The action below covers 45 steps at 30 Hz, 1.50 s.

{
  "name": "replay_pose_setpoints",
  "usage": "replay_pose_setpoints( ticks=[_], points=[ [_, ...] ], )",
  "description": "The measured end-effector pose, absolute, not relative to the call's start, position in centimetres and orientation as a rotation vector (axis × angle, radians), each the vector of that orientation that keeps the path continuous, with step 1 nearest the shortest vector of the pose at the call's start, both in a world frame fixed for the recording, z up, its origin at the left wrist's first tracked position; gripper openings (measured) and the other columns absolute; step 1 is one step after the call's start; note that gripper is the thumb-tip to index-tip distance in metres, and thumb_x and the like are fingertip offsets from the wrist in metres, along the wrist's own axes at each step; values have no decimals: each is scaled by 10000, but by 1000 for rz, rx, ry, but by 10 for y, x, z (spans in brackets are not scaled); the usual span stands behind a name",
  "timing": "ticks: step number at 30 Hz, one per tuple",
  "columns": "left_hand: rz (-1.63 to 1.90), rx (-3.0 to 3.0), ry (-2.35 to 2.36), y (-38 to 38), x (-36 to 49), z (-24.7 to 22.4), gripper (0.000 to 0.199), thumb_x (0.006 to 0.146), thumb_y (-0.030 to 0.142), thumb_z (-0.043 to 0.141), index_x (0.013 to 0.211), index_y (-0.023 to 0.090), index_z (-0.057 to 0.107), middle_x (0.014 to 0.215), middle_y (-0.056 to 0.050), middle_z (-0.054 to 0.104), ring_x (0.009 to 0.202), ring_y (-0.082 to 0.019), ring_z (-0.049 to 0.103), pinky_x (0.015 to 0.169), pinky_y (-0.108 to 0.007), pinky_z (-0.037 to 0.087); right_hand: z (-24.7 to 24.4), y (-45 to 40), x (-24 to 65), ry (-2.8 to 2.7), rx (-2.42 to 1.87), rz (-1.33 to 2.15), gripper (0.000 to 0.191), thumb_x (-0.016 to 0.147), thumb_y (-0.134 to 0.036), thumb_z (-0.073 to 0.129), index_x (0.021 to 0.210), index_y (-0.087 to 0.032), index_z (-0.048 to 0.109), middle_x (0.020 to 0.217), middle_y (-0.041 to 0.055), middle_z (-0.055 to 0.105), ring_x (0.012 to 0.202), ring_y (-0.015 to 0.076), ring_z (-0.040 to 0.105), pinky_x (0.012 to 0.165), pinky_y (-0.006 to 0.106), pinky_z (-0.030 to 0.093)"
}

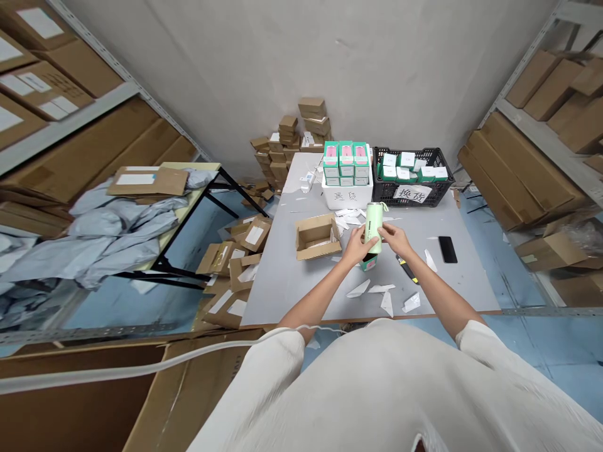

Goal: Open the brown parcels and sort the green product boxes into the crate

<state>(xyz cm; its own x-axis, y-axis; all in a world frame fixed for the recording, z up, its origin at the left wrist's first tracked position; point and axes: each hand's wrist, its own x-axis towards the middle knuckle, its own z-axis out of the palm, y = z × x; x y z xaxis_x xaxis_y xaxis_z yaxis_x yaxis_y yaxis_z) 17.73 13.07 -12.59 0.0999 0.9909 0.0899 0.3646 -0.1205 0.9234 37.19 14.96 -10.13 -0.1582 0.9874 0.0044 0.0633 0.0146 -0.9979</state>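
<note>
A pale green bottle (374, 221) with a strap loop at its top stands upright between my hands. My left hand (357, 247) grips its lower left side, and the fingers of my right hand (394, 239) close on its right side. Directly beneath the bottle is a small green box (369, 262), partly covered by my left hand; whether the bottle's base is inside it I cannot tell. An open brown carton (318, 237) lies left of my left hand. Close to my right wrist lies a yellow and black cutter (406, 269).
Behind the bottle stand a white bin (347, 196) of green boxes and a black crate (436, 194) of more boxes. Paper scraps (387, 304) and a phone (447, 249) lie on the grey table (287, 289). Cartons (235, 276) crowd the floor at left; a white cable (141, 370) crosses below.
</note>
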Motion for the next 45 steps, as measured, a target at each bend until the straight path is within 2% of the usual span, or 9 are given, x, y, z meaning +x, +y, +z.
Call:
replay_pose_setpoints(
  ticks=[6,9,13,18,22,28,34,38,45],
  points=[
    [1137,1422,1127,132,177,-133,727,1010,516,708,1637,226,480,1410,-139,707,1266,-293,703,1089,-445,578,-102,154,379,-1440,-1206,1255,656,845,-708,761,1307,-248,692,1010,57,776,884,214,701,661,298,590],
    [1129,1441,1168,131,175,-130,691,989,563,732,1583,248,577,1390,-127,695,1273,-304,692,1099,-450,571,-103,155,379,-1460,-1226,1269,689,828,-713,783,1318,-235,711,923,47,764,862,229,688,702,335,586],
    [1080,1520,1319,130,175,-125,699,847,562,889,1438,231,714,1262,-111,676,1161,-300,700,1054,-436,581,-102,153,375,-1404,-1211,1254,688,774,-745,818,1219,-225,751,1056,80,784,966,257,702,805,389,620],
    [1146,1413,1177,132,177,-131,803,882,537,852,1552,204,559,1285,-134,716,1110,-274,717,1020,-451,591,-97,153,377,-1368,-1232,1250,632,807,-742,782,1194,-244,746,1224,96,779,1003,252,712,741,349,608],
    [1145,1397,1100,133,174,-131,690,942,540,775,1523,228,571,1369,-142,704,1245,-298,697,1097,-466,558,-99,157,379,-1427,-1239,1234,649,784,-725,810,1192,-225,743,1132,97,789,952,243,704,734,341,586],
    [1054,1496,1328,131,171,-121,693,778,547,933,1342,195,736,1229,-126,691,1164,-326,688,1051,-463,571,-105,159,371,-1392,-1275,1166,659,685,-712,889,1074,-226,675,933,29,706,802,187,643,742,356,593],
    [1163,1181,1135,136,168,-115,703,862,556,866,1424,199,639,1217,-120,780,1138,-285,733,1019,-429,586,-100,155,374,-1413,-1176,1253,604,740,-674,866,1123,-253,665,1003,36,707,795,182,652,716,351,586],
    [1110,965,1071,138,166,-108,576,934,622,758,1329,208,698,1189,-100,812,1147,-285,753,969,-405,604,-100,155,373,-1428,-1134,1230,633,745,-653,876,1194,-246,696,1054,50,712,823,183,647,787,375,589],
    [951,709,1030,137,169,-98,608,912,697,775,1195,160,752,1064,-140,828,1041,-308,788,871,-374,617,-96,158,366,-1411,-1170,1216,652,729,-685,879,1188,-236,768,1064,51,717,829,182,624,819,374,589]
  ],
)
